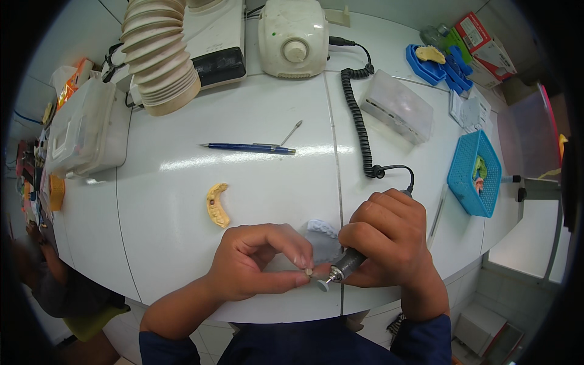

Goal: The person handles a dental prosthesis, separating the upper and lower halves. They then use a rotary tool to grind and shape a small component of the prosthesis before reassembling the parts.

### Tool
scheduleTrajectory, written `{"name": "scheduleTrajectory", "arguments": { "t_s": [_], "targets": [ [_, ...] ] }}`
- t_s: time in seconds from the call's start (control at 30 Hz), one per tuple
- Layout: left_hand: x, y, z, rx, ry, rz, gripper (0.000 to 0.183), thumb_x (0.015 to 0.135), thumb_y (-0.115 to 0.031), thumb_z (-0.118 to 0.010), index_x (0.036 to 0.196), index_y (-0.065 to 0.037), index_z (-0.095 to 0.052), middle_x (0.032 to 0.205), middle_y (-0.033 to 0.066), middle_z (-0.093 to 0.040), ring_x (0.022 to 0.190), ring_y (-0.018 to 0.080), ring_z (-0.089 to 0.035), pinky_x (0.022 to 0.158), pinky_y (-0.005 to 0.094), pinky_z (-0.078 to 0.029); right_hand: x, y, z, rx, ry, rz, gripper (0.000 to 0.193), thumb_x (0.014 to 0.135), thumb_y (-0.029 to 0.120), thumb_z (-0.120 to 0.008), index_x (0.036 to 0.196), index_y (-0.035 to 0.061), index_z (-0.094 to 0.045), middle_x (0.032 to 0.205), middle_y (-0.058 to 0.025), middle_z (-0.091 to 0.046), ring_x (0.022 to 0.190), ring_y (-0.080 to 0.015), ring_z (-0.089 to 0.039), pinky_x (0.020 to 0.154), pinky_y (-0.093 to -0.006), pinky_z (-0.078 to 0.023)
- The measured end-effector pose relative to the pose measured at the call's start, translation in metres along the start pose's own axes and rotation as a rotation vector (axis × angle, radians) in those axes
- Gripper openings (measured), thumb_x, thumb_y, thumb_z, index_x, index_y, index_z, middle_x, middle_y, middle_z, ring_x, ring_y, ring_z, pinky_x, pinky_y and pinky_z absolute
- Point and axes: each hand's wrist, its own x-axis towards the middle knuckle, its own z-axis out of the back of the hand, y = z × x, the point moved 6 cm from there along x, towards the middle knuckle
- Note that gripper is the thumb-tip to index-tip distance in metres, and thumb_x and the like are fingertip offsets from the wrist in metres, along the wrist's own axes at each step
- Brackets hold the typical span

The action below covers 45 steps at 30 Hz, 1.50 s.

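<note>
Between the thumb and index finger of my left hand [255, 258], a small pale piece like a dental crown [309, 272] is pinched. My right hand [389, 234] is wrapped round a dark rotary handpiece [348, 263]. The grey-green disc [323, 285] at its tip is close beside the small piece; whether they touch I cannot tell. Behind my fingers lies a pale grey plaster dental model [323, 238], partly hidden by them. A yellow dental arch model [216, 205] rests on the white table to the left of it.
A blue mechanical pencil [246, 147] and a thin bur-tipped tool [292, 131] lie mid-table. A coiled black cable [359, 125] runs from the handpiece to a control unit [292, 39]. A ribbed hose [159, 58] hangs far left. A clear box [398, 106] and blue basket [474, 173] stand right.
</note>
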Motion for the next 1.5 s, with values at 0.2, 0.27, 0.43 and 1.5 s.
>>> {"name": "scheduleTrajectory", "arguments": {
  "t_s": [0.2, 0.27, 0.43, 1.5],
  "targets": [
    [0.0, -0.01, 0.0, 0.211, 0.001, -0.112, 0.025, 0.074, 0.013, -0.081, 0.088, -0.004, -0.067, 0.092, 0.0181, -0.074, 0.091, 0.0246, -0.071, 0.081, 0.0358, -0.058, 0.0, 0.0, 0.001, -0.002, -0.022, -0.003, 0.041, 0.049, 0.032, -0.081, 0.081, 0.0143, -0.062, 0.074, -0.0008, -0.05, 0.062, -0.0194, -0.054, 0.056, -0.0334, -0.037],
    [0.0, -0.011, 0.0, 0.238, 0.001, -0.128, 0.025, 0.075, 0.013, -0.081, 0.087, -0.004, -0.068, 0.092, 0.0178, -0.074, 0.09, 0.0247, -0.071, 0.081, 0.0358, -0.058, 0.0, 0.001, 0.002, -0.001, -0.021, -0.005, 0.041, 0.05, 0.032, -0.082, 0.081, 0.0143, -0.062, 0.074, -0.0008, -0.05, 0.062, -0.0189, -0.054, 0.056, -0.0333, -0.037],
    [-0.003, -0.01, 0.001, 0.185, 0.006, -0.134, 0.021, 0.08, 0.014, -0.077, 0.092, -0.002, -0.07, 0.099, 0.0163, -0.074, 0.097, 0.0237, -0.072, 0.087, 0.0353, -0.057, 0.0, 0.001, 0.002, -0.012, -0.042, 0.011, 0.04, 0.051, 0.031, -0.083, 0.081, 0.0145, -0.062, 0.073, -0.0004, -0.048, 0.062, -0.018, -0.054, 0.055, -0.0332, -0.036],
    [-0.012, 0.002, 0.003, -0.143, -0.066, 0.065, 0.019, 0.086, 0.015, -0.073, 0.094, -0.002, -0.068, 0.107, 0.0202, -0.075, 0.105, 0.0232, -0.073, 0.098, 0.0371, -0.057, 0.001, 0.001, -0.004, -0.097, 0.058, -0.029, 0.047, 0.062, 0.051, -0.086, 0.075, 0.0142, -0.06, 0.067, 0.0003, -0.047, 0.06, -0.0184, -0.052, 0.056, -0.0331, -0.035]
  ]
}}
